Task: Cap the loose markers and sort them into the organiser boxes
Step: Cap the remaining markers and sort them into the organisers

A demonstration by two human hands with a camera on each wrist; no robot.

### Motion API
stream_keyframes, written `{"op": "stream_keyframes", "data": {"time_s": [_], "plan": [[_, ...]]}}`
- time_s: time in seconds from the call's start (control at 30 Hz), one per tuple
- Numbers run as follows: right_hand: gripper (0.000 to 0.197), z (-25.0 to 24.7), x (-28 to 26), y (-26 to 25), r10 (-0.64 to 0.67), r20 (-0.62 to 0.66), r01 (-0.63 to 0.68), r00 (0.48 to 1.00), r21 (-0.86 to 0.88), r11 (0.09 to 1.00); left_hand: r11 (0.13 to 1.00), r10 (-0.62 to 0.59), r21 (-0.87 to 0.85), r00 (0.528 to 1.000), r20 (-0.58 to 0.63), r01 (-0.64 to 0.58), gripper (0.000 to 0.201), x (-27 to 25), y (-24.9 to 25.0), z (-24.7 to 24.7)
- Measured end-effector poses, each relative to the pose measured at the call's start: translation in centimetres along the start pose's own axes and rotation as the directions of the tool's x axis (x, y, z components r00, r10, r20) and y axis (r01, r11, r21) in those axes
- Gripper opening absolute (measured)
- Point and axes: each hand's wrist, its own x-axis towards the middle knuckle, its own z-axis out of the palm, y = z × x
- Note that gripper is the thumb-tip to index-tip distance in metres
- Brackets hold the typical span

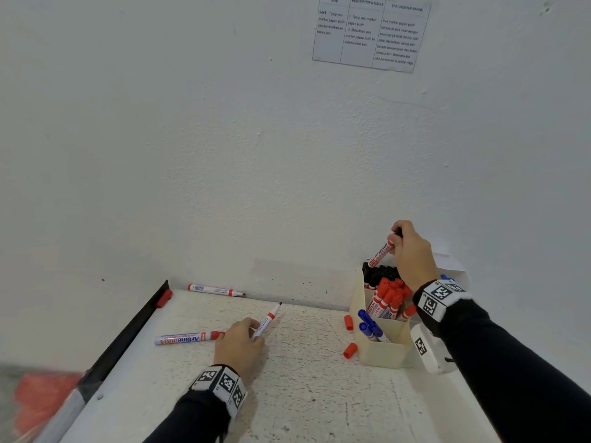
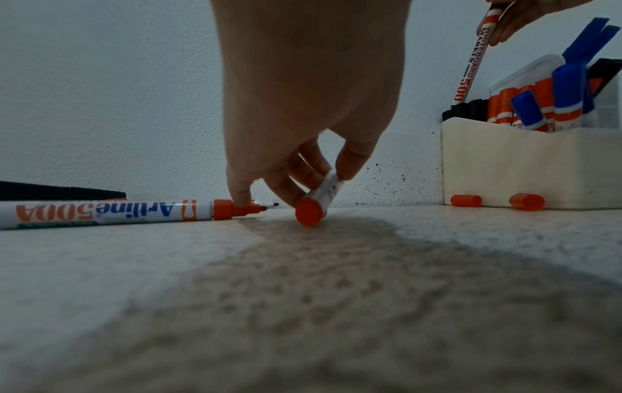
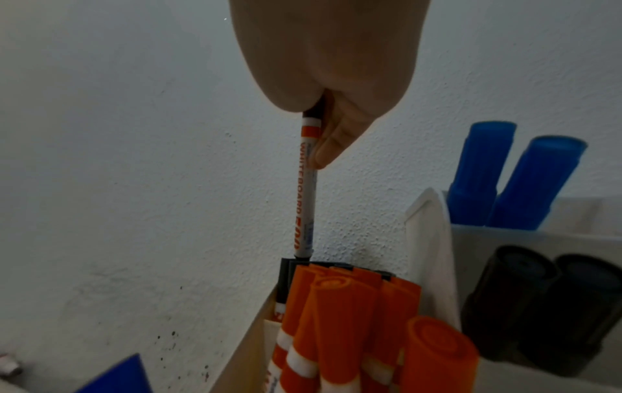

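- Markers were what I was tidying, and my right hand [image 1: 411, 251] held one marker with a black cap [image 3: 307, 191] by its top end, fingers curled round it in a pinch.
- I held it nearly upright, tip end down, just over the back part of the organiser box [image 1: 383, 353] where the other black caps [image 1: 382, 272] stood. I think that was so it could slide straight down among them.
- It was white with red words on its side, and its bottom end was touching, or almost touching, the black caps below.
- My left hand [image 1: 238, 345] was low on the table [image 1: 303, 394], and its fingertips [image 2: 350, 170] pinched a red marker [image 1: 267, 321] that had no cap.
- I gripped that one near its back end, so the bare tip pointed up and away from me. That left the tip free for a cap, I think.
- One finger of that hand also touched a second open red marker [image 1: 187, 338] lying flat beside it.
- A third open marker [image 1: 216, 290] lay against the wall.
- Two loose red caps [image 1: 349, 336] sat on the table right by the box, near enough to grab.
- Red markers [image 1: 388, 298] filled the middle part of the box, and blue markers [image 1: 371, 327] stood in the front part.
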Motion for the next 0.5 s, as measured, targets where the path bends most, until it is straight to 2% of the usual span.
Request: {"op": "stream_keyframes", "data": {"time_s": [0.13, 0.3, 0.43, 0.5], "plan": [[0.014, -0.3, 0.0, 0.3, -0.048, -0.04, 0.046, 0.998, -0.042, 0.998, 1.0, -0.005, -0.001, 1.0, 0.003, 0.005, 0.022, 0.0, 0.0, 0.1], [0.011, -0.3, 0.1, 0.7, -0.036, -0.021, 0.035, 0.999, -0.031, 0.999, 1.0, -0.005, 0.006, 1.0, 0.0, 0.005, 0.021, 0.0, 0.1, 0.0], [0.012, 0.1, -0.2, 1.0, -0.029, 0.061, 0.034, 0.998, -0.078, 0.996, 1.0, -0.004, 0.005, 1.0, 0.001, 0.004, 0.021, -0.1, 0.1, 0.0], [0.014, 0.1, -0.5, 1.1, -0.024, 0.02, 0.025, 1.0, -0.055, 0.998, 1.0, -0.008, -0.002, 1.0, -0.006, 0.008, 0.021, -0.1, 0.1, 0.0]]}}
